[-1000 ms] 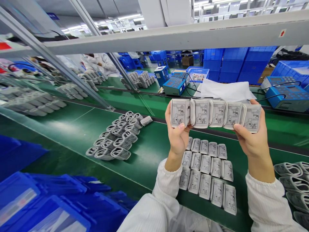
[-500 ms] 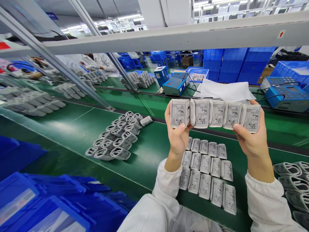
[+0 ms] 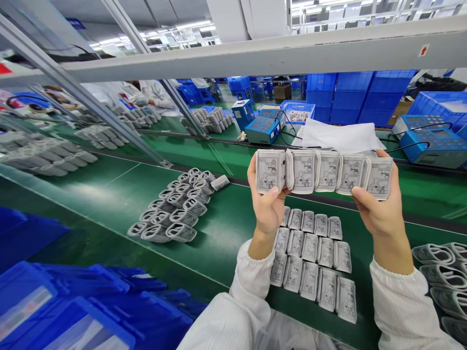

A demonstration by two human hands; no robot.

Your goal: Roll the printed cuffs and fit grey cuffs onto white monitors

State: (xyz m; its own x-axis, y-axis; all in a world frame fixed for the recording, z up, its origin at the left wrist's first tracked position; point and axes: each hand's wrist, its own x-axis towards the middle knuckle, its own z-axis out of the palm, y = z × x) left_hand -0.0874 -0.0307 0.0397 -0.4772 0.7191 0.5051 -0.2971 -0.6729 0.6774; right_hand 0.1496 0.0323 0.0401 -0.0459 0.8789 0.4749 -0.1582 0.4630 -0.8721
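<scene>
A row of several folded grey wrist cuffs point(image 3: 327, 171), printed with line drawings of a hand and a torso, is held up above the bench. My left hand point(image 3: 268, 210) grips the left end, its thumb on the front of the first cuff. At the right end, my right hand point(image 3: 381, 214) closes around the last cuff, thumb on its lower left edge. The fingers behind the cuffs are mostly hidden. Below, more printed cuffs point(image 3: 309, 248) lie flat in three rows on the green bench, partly covered by my left hand and sleeve.
Rolled cuffs point(image 3: 182, 211) stand grouped on the green bench point(image 3: 222, 233) to the left, and others point(image 3: 443, 274) sit at the right edge. Behind are blue test devices point(image 3: 265, 126) with cables and a white sheet point(image 3: 339, 135). Blue bins point(image 3: 91, 316) stand lower left. A metal beam point(image 3: 233, 56) crosses above.
</scene>
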